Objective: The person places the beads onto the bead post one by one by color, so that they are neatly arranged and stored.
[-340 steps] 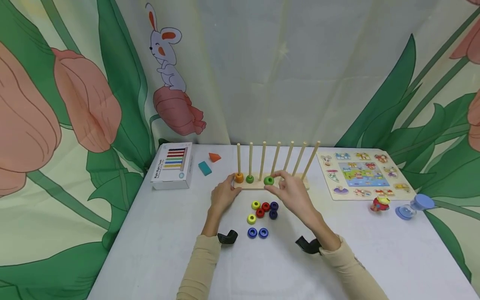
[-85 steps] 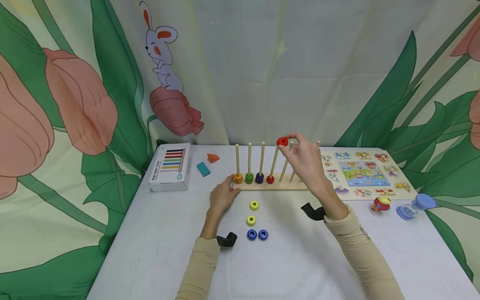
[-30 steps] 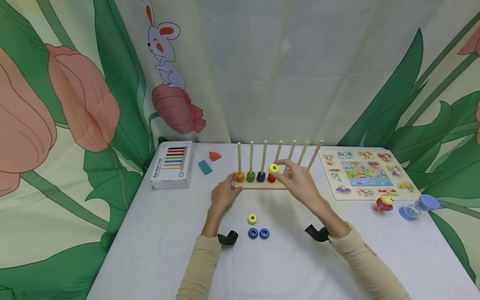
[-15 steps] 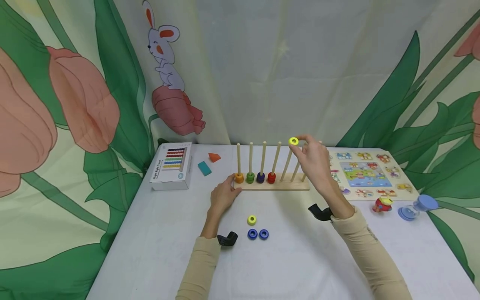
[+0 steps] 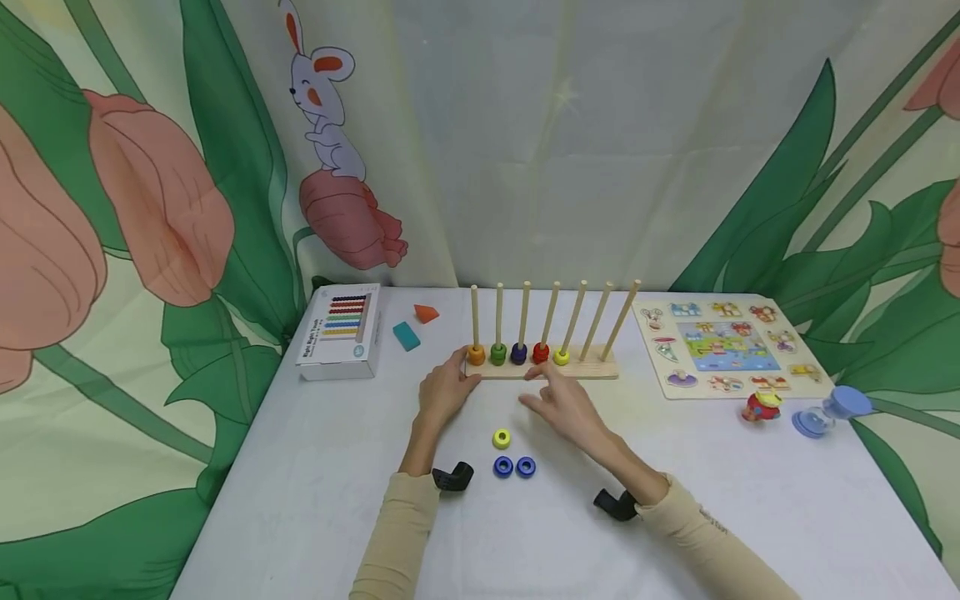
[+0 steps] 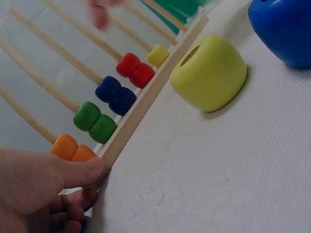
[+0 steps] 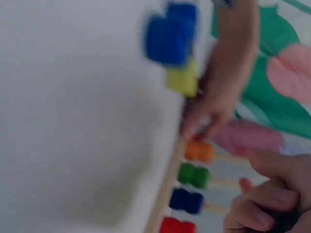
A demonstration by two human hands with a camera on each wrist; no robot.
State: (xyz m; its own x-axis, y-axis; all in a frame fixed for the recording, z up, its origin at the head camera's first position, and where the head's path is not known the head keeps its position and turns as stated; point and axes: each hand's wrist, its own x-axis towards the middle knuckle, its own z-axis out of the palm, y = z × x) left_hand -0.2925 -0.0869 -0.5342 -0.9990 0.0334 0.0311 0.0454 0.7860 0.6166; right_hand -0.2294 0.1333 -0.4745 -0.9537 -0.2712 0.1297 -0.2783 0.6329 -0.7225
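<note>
A wooden peg rack (image 5: pixel 592 369) stands on the table with a row of upright pegs. My left hand (image 5: pixel 442 390) grips its left end, the thumb lying along the base in the left wrist view. From the left, the pegs carry orange beads (image 6: pixel 73 148), green beads (image 6: pixel 95 122), dark blue beads (image 6: pixel 115 95), red beads (image 6: pixel 135 70) and one yellow bead (image 5: pixel 561 357). The two rightmost pegs are bare. In front of the rack, my right hand (image 5: pixel 567 408) hovers with loosely bent fingers, holding nothing. Nearby lie a loose yellow bead (image 5: pixel 502 438) and two blue beads (image 5: pixel 527 467).
Left of the rack are a white box (image 5: pixel 339 333), a teal block (image 5: pixel 407 337) and an orange block (image 5: pixel 426 313). To the right lie a picture puzzle board (image 5: pixel 731 346), a small red figure (image 5: pixel 761 407) and a blue hourglass (image 5: pixel 828 412). A printed curtain hangs behind.
The right hand has let go of the yellow bead, which now sits on the fifth peg, and has come down and toward the loose beads. The left hand has stayed on the rack.
</note>
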